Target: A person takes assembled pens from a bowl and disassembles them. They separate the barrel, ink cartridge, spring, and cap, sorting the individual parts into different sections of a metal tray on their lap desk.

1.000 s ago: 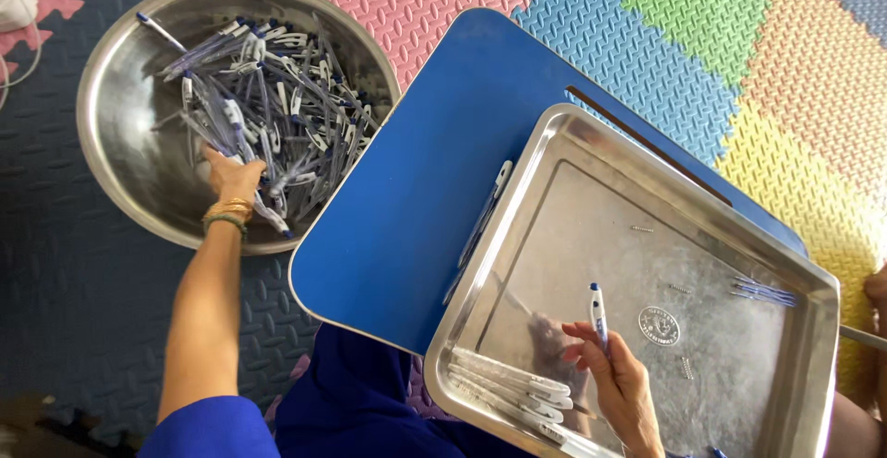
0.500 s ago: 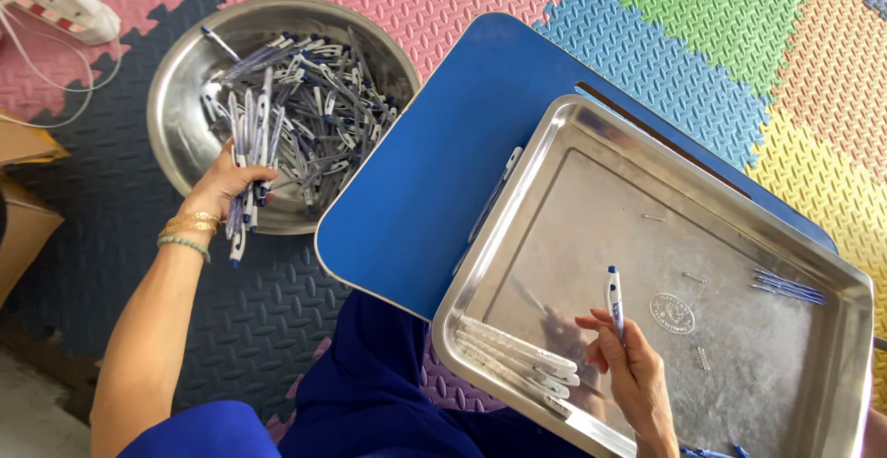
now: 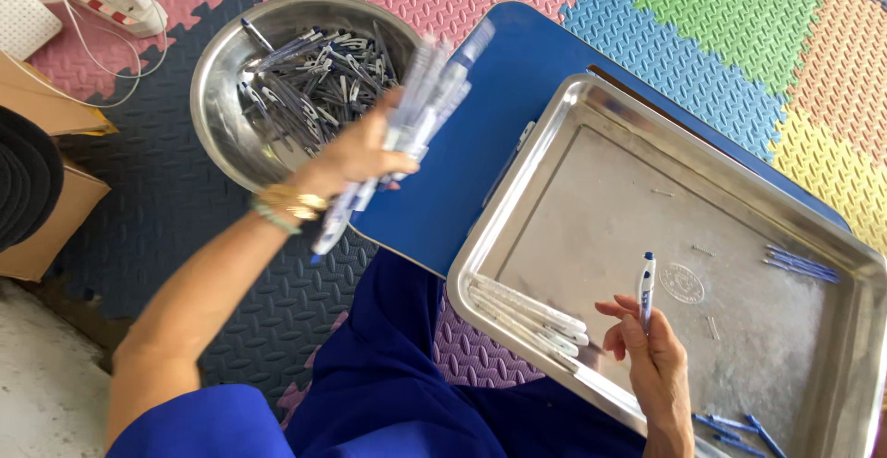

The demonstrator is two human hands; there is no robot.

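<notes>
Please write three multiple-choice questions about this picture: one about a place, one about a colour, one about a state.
1. Where do the finished white pens lie?
A. on the foam mat
B. in the steel tray's near-left corner
C. in the round bowl

2. What colour is the board under the tray?
A. blue
B. green
C. pink

3. What does the left hand hold?
A. nothing
B. one pen
C. a bundle of pens

Answers: 1 B, they rest along the tray's rim. 2 A, blue shows beside the tray. 3 C, its grip closes on the bundle.
</notes>
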